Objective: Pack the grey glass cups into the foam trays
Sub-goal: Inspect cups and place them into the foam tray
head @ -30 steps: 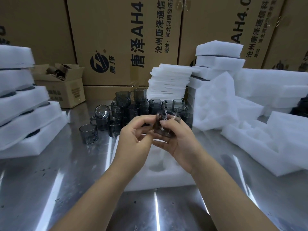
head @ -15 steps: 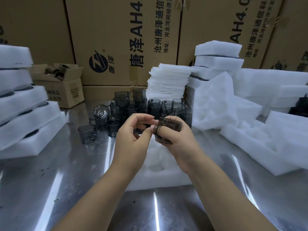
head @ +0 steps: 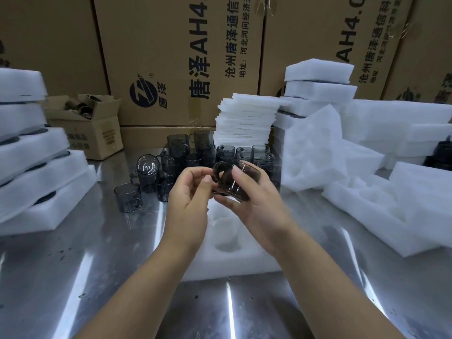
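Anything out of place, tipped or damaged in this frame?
One grey cup at the left of the cluster lies tipped on its side atop others, round end facing the camera, while its neighbours stand upright. A foam tray also leans tilted by the foam stack. No breakage or spill is visible.

A shiny metal table (head: 73,265) stands in front of me, with long bright stripes of light on it. Big brown cardboard boxes (head: 171,57) stand in a row along the back, with black letters and a round black mark printed on them. At the back left of the table sits a small open cardboard box (head: 97,138) with dark things (head: 84,107) inside, and a tall pile of thin white sheets (head: 244,123) stands near the middle of the back.
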